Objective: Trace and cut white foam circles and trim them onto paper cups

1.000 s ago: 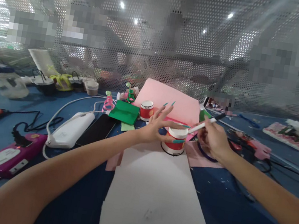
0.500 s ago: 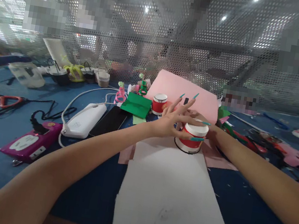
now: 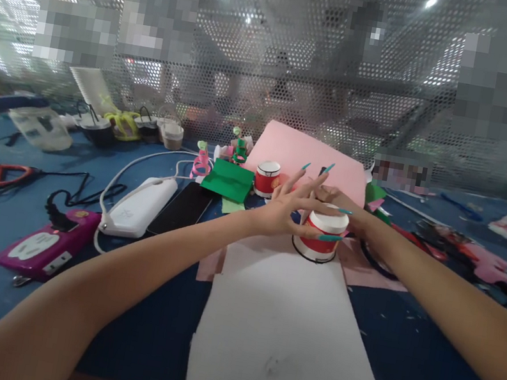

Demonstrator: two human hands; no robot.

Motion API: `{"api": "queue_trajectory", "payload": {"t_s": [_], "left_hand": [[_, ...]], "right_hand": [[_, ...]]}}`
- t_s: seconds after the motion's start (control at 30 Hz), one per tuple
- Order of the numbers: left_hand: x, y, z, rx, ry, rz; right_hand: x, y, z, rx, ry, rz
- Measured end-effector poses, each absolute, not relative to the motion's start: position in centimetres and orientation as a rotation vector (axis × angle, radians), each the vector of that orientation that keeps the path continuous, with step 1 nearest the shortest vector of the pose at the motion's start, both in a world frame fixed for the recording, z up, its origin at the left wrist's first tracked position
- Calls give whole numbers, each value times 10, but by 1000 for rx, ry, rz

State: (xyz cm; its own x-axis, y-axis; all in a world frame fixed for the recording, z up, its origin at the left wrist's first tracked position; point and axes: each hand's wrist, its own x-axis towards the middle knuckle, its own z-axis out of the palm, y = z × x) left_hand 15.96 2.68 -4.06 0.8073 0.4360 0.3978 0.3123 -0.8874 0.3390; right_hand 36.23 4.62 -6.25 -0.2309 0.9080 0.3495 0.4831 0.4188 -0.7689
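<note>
Left fingers [image 3: 307, 231] clasp red-white cup [image 3: 320, 247], inside hidden; similar cup [image 3: 265, 182] behind.

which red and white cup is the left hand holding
The left hand holds the nearer cup, on the white sheet; the other cup stands farther back, beside the green paper.

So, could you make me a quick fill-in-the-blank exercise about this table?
1. The left hand touches the nearer cup, mostly white and ____.
2. The long sheet under that cup is ____.
3. The large sheet behind it is ____.
4. In the picture, the white device lies to the ____ of the black phone.

Missing words: red; white; pink; left.
</note>
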Motion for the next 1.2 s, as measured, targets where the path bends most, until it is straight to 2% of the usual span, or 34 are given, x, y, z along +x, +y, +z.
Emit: {"api": "queue_trajectory", "payload": {"t_s": [0.17,0.27,1.2], "left_hand": [[160,29,-43,2760,570,709],[161,31,-44,2761,551,729],[163,38,-46,2814,515,800]], "right_hand": [[372,31,-58,-1268,-1517,949],[378,21,-55,-1288,-1411,999],[376,-71,-65,-1272,-1245,731]]}}
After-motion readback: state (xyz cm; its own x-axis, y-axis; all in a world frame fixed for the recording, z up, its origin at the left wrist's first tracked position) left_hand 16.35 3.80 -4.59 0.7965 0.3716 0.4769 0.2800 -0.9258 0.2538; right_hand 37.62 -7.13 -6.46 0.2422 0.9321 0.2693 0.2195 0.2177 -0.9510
